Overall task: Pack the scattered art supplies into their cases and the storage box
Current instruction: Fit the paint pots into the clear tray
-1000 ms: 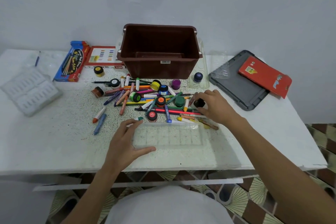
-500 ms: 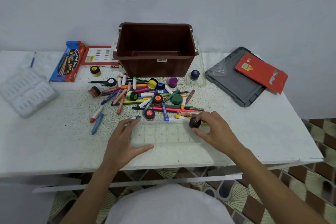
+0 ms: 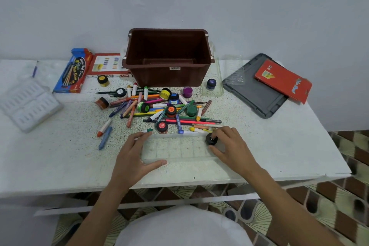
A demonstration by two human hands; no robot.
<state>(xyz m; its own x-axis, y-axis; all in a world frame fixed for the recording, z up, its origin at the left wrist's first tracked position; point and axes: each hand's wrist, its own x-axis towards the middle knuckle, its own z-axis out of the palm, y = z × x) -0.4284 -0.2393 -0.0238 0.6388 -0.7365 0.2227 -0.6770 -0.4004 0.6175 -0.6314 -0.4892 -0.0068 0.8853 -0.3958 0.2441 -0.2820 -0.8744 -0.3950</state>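
Observation:
A clear compartment tray (image 3: 177, 149) lies on the white table (image 3: 60, 158) near its front edge. My left hand (image 3: 133, 156) holds the tray's left end between thumb and fingers. My right hand (image 3: 229, 148) pinches a black paint pot (image 3: 211, 139) over the tray's right end. Behind the tray lies a pile of crayons, pens and small paint pots (image 3: 159, 108). The empty brown storage box (image 3: 169, 56) stands at the back of the table.
A white plastic case (image 3: 28, 104) sits at the left, with a blue brush box (image 3: 72, 72) and a red-edged colour box (image 3: 108, 65) behind. The grey lid (image 3: 253, 92) with a red booklet (image 3: 283, 80) lies at right. A clear tray (image 3: 212, 80) holds a dark blue pot.
My right hand lifted the black pot from the pile and brought it toward me, down to the tray's right end. My left hand stayed on the tray.

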